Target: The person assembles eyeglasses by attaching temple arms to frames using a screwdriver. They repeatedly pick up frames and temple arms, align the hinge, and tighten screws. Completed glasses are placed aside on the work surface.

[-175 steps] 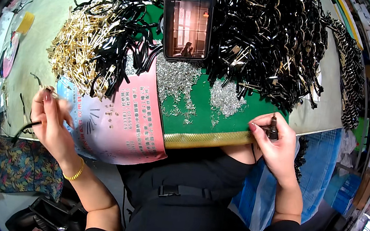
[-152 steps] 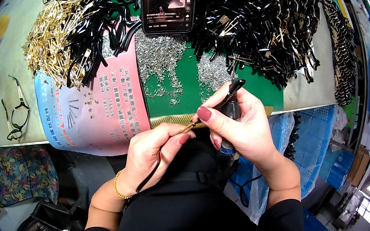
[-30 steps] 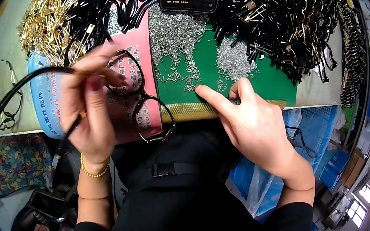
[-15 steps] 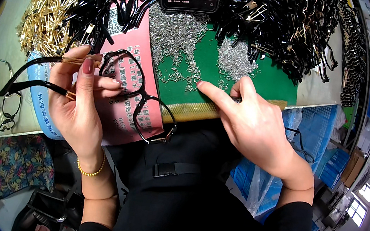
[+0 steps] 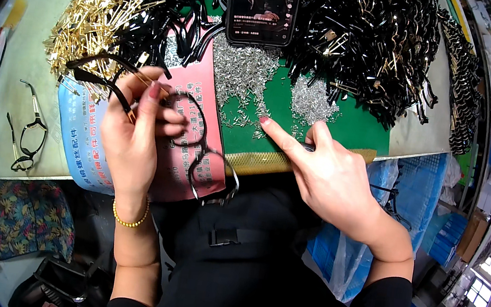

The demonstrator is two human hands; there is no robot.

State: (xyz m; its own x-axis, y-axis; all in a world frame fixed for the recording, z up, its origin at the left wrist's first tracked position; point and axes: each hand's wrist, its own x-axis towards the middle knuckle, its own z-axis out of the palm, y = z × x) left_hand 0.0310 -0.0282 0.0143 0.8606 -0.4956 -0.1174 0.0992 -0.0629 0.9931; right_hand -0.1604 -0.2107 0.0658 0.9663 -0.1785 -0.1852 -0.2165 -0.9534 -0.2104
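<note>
"Black plastic-looking glasses [image 5: 203, 146], glossy, rounded. Where?"
"Left of centre, left hand [image 5: 136, 129] pinching them."
"Right hand [image 5: 339, 179]?"
"Right of centre, index straight at tiny silver rods [image 5: 246, 69] on smooth green mat [image 5: 362, 126]; rest curled, can't tell around what."

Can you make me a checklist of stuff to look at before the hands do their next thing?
1. Left hand holding the glasses by their arms: ok.
2. Right hand pointing at the silver bits: ok, its fingertip is by some scattered ones.
3. Right hand empty: cannot tell, its palm is hidden.
4. Silver bits in neat piles: not ok, some are strewn over the green mat.
5. Phone apart from both hands: ok.
</note>
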